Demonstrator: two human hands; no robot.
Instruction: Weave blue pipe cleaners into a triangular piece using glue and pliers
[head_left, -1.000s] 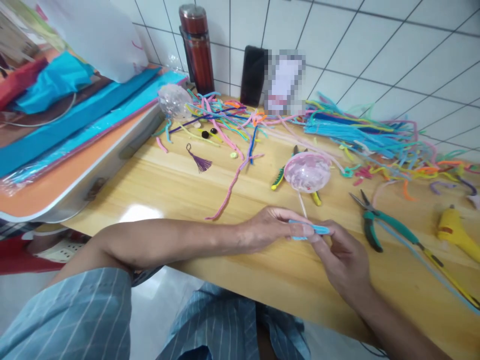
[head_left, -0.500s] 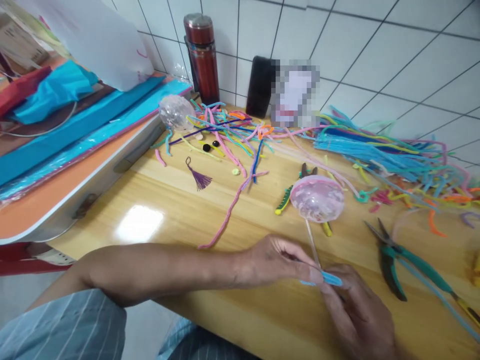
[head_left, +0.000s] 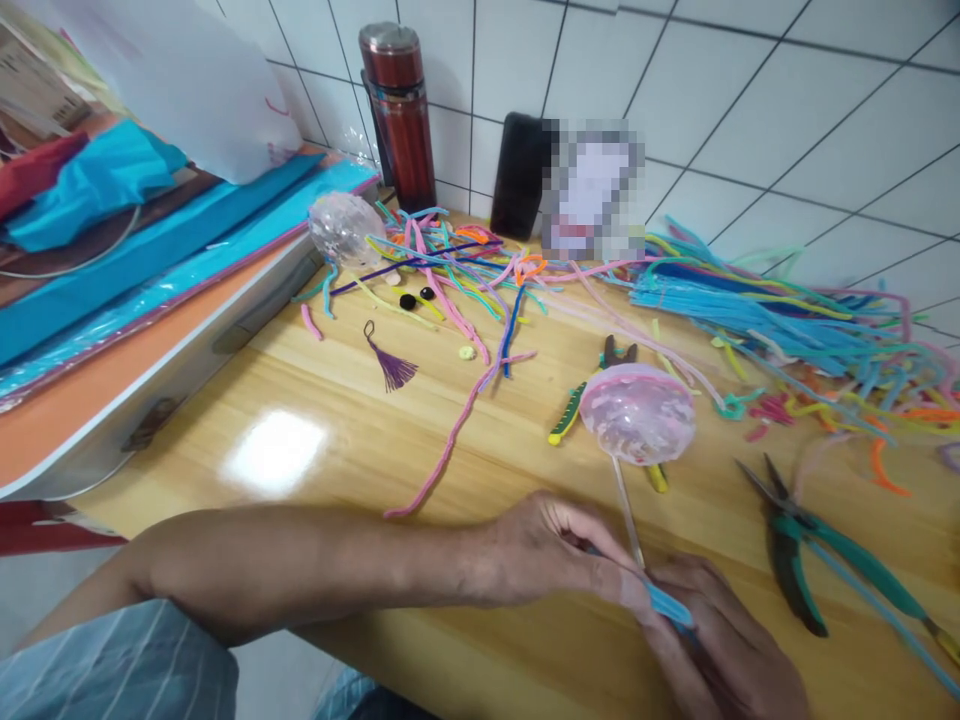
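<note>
My left hand [head_left: 559, 555] is closed, thumb and fingers pinching a folded light-blue pipe cleaner [head_left: 670, 604]. My right hand [head_left: 724, 630] is closed against the same pipe cleaner from the right, its fingertips partly hidden. A thin pale stick [head_left: 628, 515] rises from where the hands meet; which fingers grip its lower end is hidden. At the stick's upper end is a clear, shiny dome [head_left: 637, 418] with a pink fuzzy rim. Behind the dome lie green-and-yellow-handled pliers [head_left: 574, 405], partly covered by it.
Green-handled needle-nose pliers [head_left: 795, 540] lie open at right. Blue pipe cleaners [head_left: 720, 300] and mixed loose ones spread along the wall. A purple tassel [head_left: 391, 362], second clear dome [head_left: 345, 228], red flask [head_left: 401, 130] and black phone [head_left: 519, 175] stand or lie farther back.
Both hands and the dome on its stick appear slightly lower in view, partly because the view has shifted. The blue pipe cleaner now slants more steeply downward to the right.
</note>
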